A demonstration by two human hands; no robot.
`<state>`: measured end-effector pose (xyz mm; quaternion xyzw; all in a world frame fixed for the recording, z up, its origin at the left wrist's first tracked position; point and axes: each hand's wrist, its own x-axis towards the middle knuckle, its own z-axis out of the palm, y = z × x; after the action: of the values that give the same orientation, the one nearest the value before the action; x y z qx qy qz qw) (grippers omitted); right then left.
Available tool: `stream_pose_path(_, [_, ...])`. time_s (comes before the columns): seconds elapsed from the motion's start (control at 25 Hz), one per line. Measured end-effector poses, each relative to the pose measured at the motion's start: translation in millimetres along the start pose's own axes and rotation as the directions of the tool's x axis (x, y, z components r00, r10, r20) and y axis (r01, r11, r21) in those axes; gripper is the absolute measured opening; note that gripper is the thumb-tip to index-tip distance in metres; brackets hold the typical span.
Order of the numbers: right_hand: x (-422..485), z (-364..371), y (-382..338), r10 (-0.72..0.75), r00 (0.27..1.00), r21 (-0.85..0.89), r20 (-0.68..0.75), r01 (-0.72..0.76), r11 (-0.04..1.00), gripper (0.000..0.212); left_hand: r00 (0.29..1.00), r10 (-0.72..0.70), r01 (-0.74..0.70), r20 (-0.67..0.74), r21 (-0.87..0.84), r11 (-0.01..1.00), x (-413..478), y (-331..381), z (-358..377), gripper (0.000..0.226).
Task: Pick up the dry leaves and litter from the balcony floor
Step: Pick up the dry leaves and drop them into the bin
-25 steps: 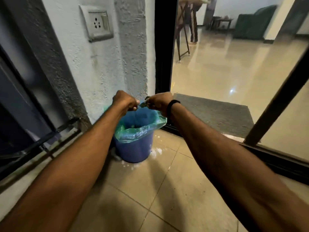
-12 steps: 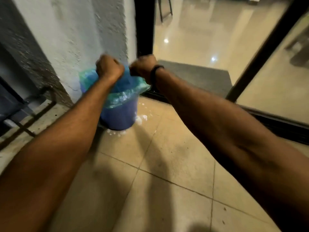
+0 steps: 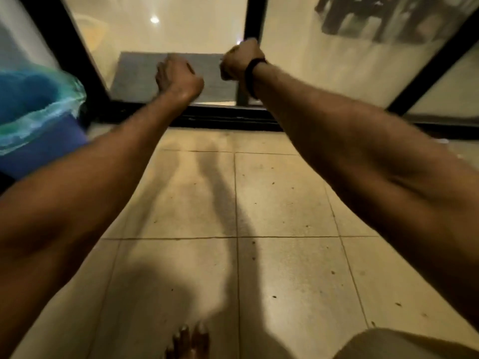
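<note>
We held our left hand (image 3: pixel 178 79) out in front with its fingers curled into a fist, and we saw nothing in it. Our right hand (image 3: pixel 239 62) was just to its right and a little further out. It was a fist too, with nothing showing in it. A black band (image 3: pixel 252 72) went round the right wrist. The two fists were close but did not touch.

Past both hands lay a grey mat (image 3: pixel 140 76), on the far side of a black door frame (image 3: pixel 80 63). Well off to the left of the left hand stood a blue bucket (image 3: pixel 44 149) with a green bag (image 3: pixel 39 117) over its rim.

Under our arms was the tiled floor (image 3: pixel 285 198). Small dark bits (image 3: pixel 274 296) lay on the tiles, below the hands and nearer to us, apart from both fists. They were too small for us to tell if they were leaves. Closest to us was our bare foot (image 3: pixel 189 340).
</note>
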<state>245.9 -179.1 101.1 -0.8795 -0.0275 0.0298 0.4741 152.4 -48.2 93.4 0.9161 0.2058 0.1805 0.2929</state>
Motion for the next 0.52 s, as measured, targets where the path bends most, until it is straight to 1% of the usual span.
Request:
stream_pose_path(0.04, [1,-21,19,-0.028,0.995,-0.031,-0.096,0.025,0.999,0.009,0.998,0.038,-0.038,0.055,-0.001,0.999,-6,21,23,0.028])
stream_pose_path(0.12, [-1,-50,58,0.091,0.971,-0.05,-0.221,-0.104,0.993,0.013,0.983,0.102,-0.101,0.151,-0.01,0.995,-22,62,72,0.027])
stream_pose_path(0.16, [-3,-67,84,0.12,0.958,-0.059,-0.259,-0.14,0.988,0.013,0.973,0.125,-0.125,0.195,-0.017,0.992,-28,78,98,0.027])
stream_pose_path(0.24, [-13,-107,137,0.136,0.94,-0.059,-0.314,-0.162,0.985,0.012,0.941,0.179,-0.179,0.286,-0.024,0.983,-45,117,152,0.025])
stream_pose_path(0.32, [-18,-140,188,0.184,0.915,-0.054,-0.36,-0.218,0.975,0.014,0.895,0.243,-0.252,0.374,-0.027,0.967,-63,150,203,0.021])
stream_pose_path(0.4, [-26,-176,245,0.236,0.888,-0.064,-0.395,-0.282,0.957,0.014,0.832,0.327,-0.349,0.449,-0.036,0.937,-87,181,252,0.019])
stream_pose_path(0.44, [-35,-196,271,0.276,0.868,-0.039,-0.413,-0.32,0.947,0.014,0.793,0.368,-0.393,0.486,-0.055,0.918,-101,196,274,0.019])
stream_pose_path(0.52, [-60,-239,318,0.345,0.822,0.044,-0.454,-0.366,0.93,0.015,0.678,0.464,-0.502,0.57,-0.101,0.859,-130,225,313,0.02])
